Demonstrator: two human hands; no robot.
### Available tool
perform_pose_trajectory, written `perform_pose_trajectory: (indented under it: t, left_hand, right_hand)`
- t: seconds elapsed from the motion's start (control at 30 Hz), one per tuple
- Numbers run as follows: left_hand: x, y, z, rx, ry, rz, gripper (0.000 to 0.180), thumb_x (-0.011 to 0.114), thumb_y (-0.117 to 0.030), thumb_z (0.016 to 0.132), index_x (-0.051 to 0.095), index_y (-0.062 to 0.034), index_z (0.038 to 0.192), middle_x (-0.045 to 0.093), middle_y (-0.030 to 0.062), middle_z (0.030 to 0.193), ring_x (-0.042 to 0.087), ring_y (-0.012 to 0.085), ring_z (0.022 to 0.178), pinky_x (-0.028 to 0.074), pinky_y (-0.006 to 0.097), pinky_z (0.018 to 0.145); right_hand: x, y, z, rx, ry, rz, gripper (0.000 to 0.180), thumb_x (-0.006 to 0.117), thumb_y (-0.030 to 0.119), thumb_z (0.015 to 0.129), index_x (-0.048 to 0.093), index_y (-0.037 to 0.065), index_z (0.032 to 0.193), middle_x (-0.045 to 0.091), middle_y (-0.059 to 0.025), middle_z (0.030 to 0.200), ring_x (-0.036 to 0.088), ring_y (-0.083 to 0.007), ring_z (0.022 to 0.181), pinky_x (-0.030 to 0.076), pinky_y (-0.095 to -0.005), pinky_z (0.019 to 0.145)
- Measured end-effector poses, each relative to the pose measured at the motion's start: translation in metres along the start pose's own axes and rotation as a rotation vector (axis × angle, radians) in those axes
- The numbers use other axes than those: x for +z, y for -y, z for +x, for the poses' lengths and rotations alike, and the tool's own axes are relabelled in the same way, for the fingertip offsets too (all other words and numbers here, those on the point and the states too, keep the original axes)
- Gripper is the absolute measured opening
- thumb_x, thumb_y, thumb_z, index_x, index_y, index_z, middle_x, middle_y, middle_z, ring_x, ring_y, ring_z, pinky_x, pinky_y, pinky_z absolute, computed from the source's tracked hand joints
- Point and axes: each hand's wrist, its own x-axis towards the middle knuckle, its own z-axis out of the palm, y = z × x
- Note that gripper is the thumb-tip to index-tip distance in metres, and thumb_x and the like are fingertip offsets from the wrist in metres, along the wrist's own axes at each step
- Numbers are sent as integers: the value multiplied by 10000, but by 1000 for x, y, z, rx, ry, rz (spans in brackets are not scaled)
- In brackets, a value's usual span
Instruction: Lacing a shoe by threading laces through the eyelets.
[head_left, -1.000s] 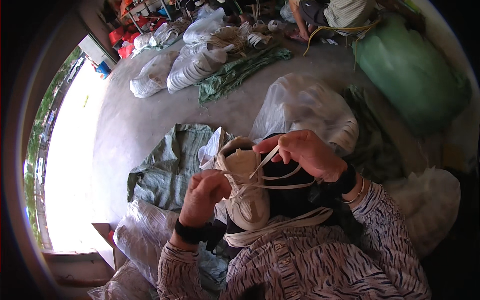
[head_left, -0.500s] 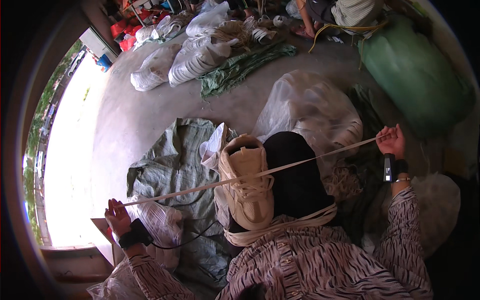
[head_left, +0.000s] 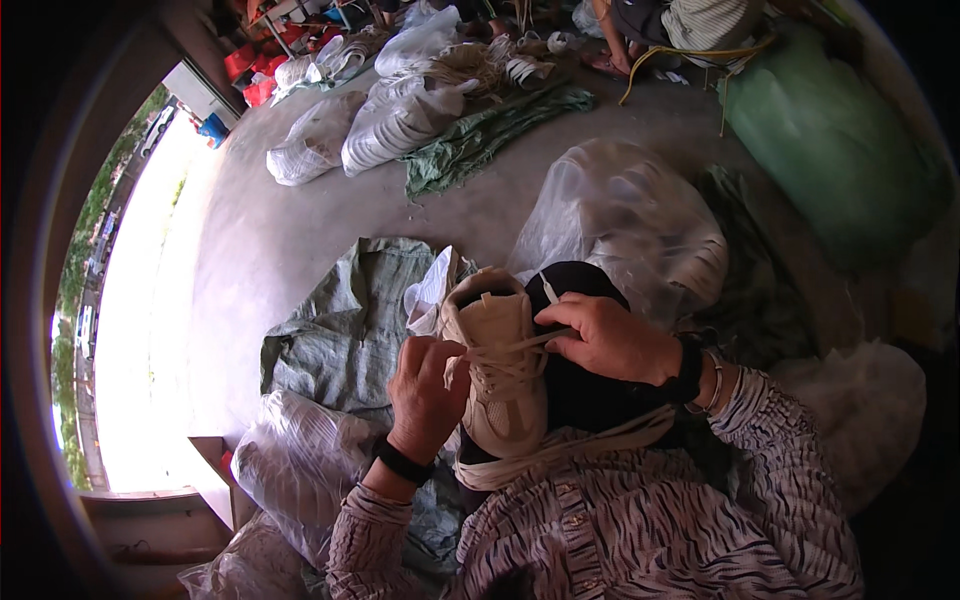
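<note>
Both my left hand [head_left: 425, 385] and right hand [head_left: 605, 338] pinch the lace [head_left: 520, 345] on the beige shoe [head_left: 500, 370]; I judge even tension keeps it flat.

Daylight enters from an overexposed opening [head_left: 140, 330] at the left, blown to white. The floor [head_left: 260, 240] nearest it glares. The centre is evenly lit and sharp; the right side is dim. Fisheye bending, with a black vignette at the rim.
</note>
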Motion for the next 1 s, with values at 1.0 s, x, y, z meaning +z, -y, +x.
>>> perform_pose_trajectory:
  t: [1.0]
  left_hand:
    - [18, 20, 2, -400, 317, -612, 190, 675, -82, 787, 507, -27, 718, 503, 6, 653, 448, 65, 580, 386, 238, 523]
  right_hand:
    - [3, 0, 15, 66, 193, -23, 148, 637, 122, 768, 648, 4, 855, 633, -139, 694, 626, -238, 639, 473, -326, 628]
